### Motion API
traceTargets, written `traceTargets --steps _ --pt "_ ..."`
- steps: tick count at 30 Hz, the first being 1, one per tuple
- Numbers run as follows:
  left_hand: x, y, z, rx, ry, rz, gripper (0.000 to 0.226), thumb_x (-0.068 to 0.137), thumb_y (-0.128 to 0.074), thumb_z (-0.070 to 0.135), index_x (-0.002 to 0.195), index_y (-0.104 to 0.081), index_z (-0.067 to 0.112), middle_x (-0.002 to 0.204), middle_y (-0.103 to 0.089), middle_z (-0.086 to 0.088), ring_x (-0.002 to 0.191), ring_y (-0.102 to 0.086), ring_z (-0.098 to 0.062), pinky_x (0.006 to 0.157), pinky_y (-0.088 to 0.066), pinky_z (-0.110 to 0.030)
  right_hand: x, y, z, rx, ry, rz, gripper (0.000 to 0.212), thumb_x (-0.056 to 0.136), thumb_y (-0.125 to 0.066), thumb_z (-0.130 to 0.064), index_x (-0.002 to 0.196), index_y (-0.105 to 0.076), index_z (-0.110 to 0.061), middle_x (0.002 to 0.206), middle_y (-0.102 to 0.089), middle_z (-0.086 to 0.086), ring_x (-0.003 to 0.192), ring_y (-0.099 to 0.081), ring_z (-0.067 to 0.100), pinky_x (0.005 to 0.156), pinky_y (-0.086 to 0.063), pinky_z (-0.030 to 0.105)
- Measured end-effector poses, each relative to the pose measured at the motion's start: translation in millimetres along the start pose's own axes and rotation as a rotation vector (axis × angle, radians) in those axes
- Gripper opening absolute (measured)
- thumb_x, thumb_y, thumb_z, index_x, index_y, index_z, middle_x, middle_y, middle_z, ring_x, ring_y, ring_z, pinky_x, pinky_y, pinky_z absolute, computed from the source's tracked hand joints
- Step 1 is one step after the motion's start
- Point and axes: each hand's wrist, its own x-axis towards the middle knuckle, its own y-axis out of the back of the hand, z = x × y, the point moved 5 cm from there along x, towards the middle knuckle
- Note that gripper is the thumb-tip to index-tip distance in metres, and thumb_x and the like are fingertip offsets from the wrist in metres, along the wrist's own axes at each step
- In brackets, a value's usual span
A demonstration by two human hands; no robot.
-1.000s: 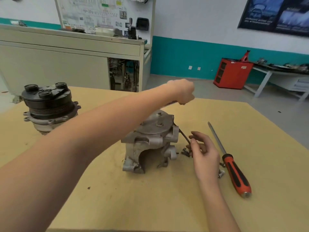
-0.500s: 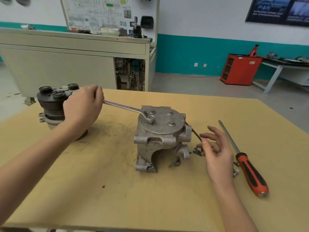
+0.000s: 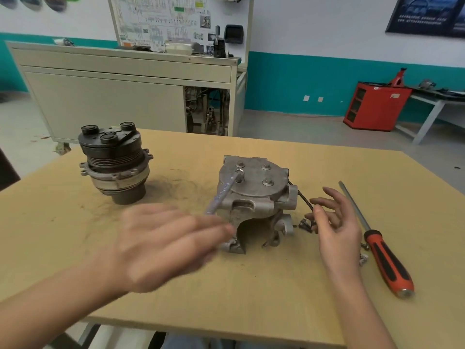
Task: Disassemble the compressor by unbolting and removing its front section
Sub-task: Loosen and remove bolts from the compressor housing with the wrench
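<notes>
The steel ring spanner (image 3: 224, 191), on a bolt atop the grey cast compressor body (image 3: 256, 197) at the middle of the tan desk (image 3: 226, 298), has swung toward the near edge. The left hand (image 3: 161, 245) is blurred at its handle, grip unreadable. The right hand (image 3: 337, 222) is loosely spread and empty.

The left hand (image 3: 166, 245) has swung the wrench (image 3: 221, 195) round toward the front.

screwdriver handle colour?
Orange-red with black inserts on the screwdriver grip; its shaft is bare metal. Shows clearly in the head view, right of the right hand.

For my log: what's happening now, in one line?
left hand open, blurred, at wrench | wrench end on compressor | right hand open
</notes>
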Motion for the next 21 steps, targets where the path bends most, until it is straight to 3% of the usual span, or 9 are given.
traceTargets --steps 3,6,8,10,13,17,21 --pt "44 -29 29 0.040 -0.137 -0.062 0.022 0.100 -0.045 0.019 0.100 -0.064 0.010 0.071 -0.067 -0.002 0.049 -0.052 -0.017 0.042 -0.036 -0.027 0 0 0 0.020 0.012 -0.005 0.042 0.090 -0.057 -0.010 0.106 -0.054 -0.049 0.095 -0.066 -0.013 0.072 -0.065 0.008 0.058 -0.047 0.012" --pt "93 -73 39 0.130 -0.115 -0.141 0.018 0.092 -0.060 0.023 0.082 -0.070 0.011 0.061 -0.059 0.000 0.043 -0.037 -0.019 0.039 -0.026 -0.024 4 -1 8 0.090 -0.056 -0.003 0.018 0.079 -0.050 -0.027 0.096 -0.055 -0.033 0.080 -0.061 -0.011 0.065 -0.057 -0.001 0.061 -0.045 0.017" --pt "130 -108 33 0.211 -0.090 -0.336 0.027 0.100 -0.046 0.032 0.086 -0.062 0.015 0.067 -0.061 0.002 0.051 -0.038 -0.021 0.045 -0.026 -0.025 4 0 8 0.020 -0.093 0.017 0.005 0.076 -0.046 -0.031 0.079 -0.049 -0.029 0.066 -0.054 -0.011 0.059 -0.051 -0.001 0.055 -0.039 0.015" --pt "161 -149 14 0.212 -0.045 -0.560 0.038 0.105 -0.031 0.041 0.097 -0.059 0.016 0.067 -0.049 0.005 0.062 -0.041 -0.021 0.049 -0.028 -0.026 3 3 3 -0.035 -0.076 0.043 0.010 0.085 -0.056 -0.026 0.083 -0.052 -0.035 0.071 -0.061 -0.014 0.064 -0.056 -0.001 0.054 -0.040 0.007" --pt "186 -192 -39 0.139 0.110 -0.674 0.047 0.103 -0.029 0.047 0.098 -0.061 0.014 0.068 -0.041 0.003 0.071 -0.046 -0.022 0.054 -0.031 -0.029 1 4 -1 -0.019 -0.034 0.033 0.037 0.089 -0.057 -0.011 0.102 -0.052 -0.046 0.091 -0.064 -0.024 0.076 -0.062 -0.003 0.061 -0.045 0.006" --pt "162 -217 -136 0.135 0.457 -0.677 0.040 0.105 -0.030 0.038 0.088 -0.055 0.012 0.088 -0.058 -0.007 0.073 -0.050 -0.024 0.064 -0.036 -0.031 2 4 -1 -0.019 -0.032 0.035 0.041 0.090 -0.055 -0.005 0.107 -0.052 -0.043 0.092 -0.065 -0.021 0.075 -0.062 -0.002 0.056 -0.046 0.009" --pt "102 -196 -216 0.018 0.826 -0.604 0.040 0.103 -0.036 0.032 0.090 -0.063 0.006 0.083 -0.063 -0.009 0.064 -0.054 -0.020 0.062 -0.047 -0.031 1 3 -2 -0.009 -0.025 0.026 0.042 0.091 -0.054 -0.005 0.108 -0.052 -0.043 0.094 -0.065 -0.020 0.074 -0.064 0.002 0.057 -0.048 0.014"
